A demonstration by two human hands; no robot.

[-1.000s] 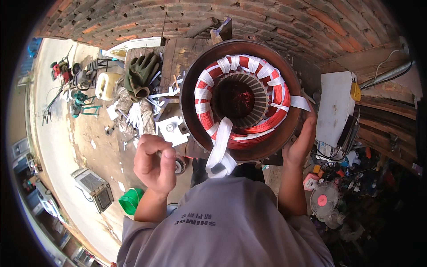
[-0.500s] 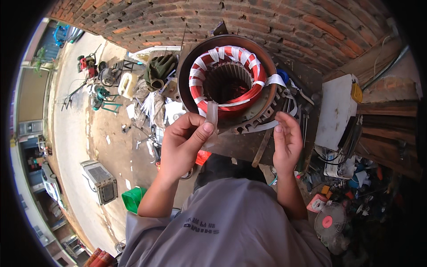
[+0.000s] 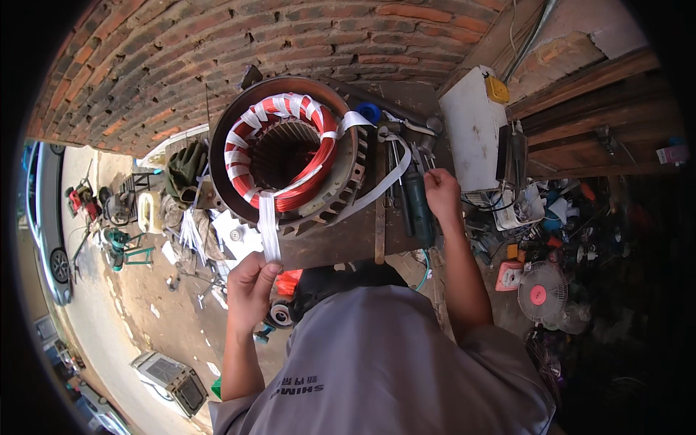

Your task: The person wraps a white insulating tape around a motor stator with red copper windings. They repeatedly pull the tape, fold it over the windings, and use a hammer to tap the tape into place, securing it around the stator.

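A motor stator in a round metal housing sits on the bench with a ring of red copper windings wrapped in white binding tape. My left hand is closed in a pinch on the lower end of a white tape strip, which runs taut from the near side of the ring. At the bench's right, my right hand has its fingers closed beside several hand tools; what they hold is hidden. Just left of it lies a dark green cylindrical tool. Another white tape loops from the ring's right side across the bench.
A brick wall rises behind the bench. A blue tape roll lies beyond the stator, and a white box stands to the right. A fan and clutter fill the floor at right; a dark green cloth lies at left.
My left hand has drawn the tape strip down toward me, pulling it straight. My right hand has gone from open near the stator to closed by the tools at right. The view has shifted right.
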